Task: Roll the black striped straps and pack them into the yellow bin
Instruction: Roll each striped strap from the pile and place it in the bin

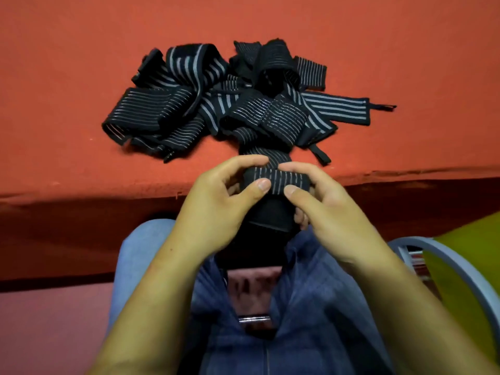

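A tangled pile of black straps with grey stripes (216, 104) lies on the red table surface (67, 90). One black striped strap (278, 180) runs from the pile over the table's near edge to my hands. My left hand (224, 204) pinches its rolled part between thumb and fingers on the left side. My right hand (327, 204) pinches the same roll from the right. The strap's loose black end (270, 217) hangs below the roll between my hands. Part of the yellow bin (465, 261) shows at the right edge.
The table's front edge (108, 190) runs across the middle of the view, with a dark red drop below it. My lap in blue clothing (297, 307) fills the bottom centre. A grey curved rim (449, 263) wraps the yellow bin at lower right.
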Motion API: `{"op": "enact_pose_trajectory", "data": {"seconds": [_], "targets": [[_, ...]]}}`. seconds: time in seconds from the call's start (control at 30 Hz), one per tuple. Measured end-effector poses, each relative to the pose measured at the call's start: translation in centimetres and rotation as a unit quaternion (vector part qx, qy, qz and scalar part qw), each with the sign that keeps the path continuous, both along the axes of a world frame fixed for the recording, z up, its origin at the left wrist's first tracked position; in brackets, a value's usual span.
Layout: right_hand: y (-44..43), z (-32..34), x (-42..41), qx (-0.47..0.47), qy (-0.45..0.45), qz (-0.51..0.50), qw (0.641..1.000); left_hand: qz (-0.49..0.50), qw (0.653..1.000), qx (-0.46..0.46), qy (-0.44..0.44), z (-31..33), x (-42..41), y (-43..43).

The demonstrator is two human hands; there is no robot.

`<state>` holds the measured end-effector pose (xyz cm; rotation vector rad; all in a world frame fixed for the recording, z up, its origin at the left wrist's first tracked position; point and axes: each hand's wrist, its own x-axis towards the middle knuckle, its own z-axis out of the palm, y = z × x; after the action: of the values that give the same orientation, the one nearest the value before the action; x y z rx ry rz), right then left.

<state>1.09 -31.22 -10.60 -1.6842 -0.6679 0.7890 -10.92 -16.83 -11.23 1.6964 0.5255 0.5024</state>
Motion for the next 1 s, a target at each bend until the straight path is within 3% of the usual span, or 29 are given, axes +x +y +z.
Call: {"op": "enact_pose_trajectory", "data": {"seconds": [0.33,0.6,0.77,1.0], "targets": [[0.1,-1.0,-1.0,0.026,0.012,0.024,0.999,0.05,0.998,-0.027,-0.036,-0.9,-0.3,-0.8],[0.2,-2.0,-1.3,0.016,-0.059,0.006,0.998,0.044,0.995,-0.091,-0.013,-1.9,0.1,-3.0],[0.1,-1.6,-2.1,0.049,-0.02,0.025,0.998,0.06,0.994,-0.089,-0.03,-1.9,0.1,-4.2],[0.4,-1.8,-2.2,0.084,-0.007,-0.03,0.996,0.037,0.991,-0.12,-0.048,-1.0,0.2,-4.4]]}}
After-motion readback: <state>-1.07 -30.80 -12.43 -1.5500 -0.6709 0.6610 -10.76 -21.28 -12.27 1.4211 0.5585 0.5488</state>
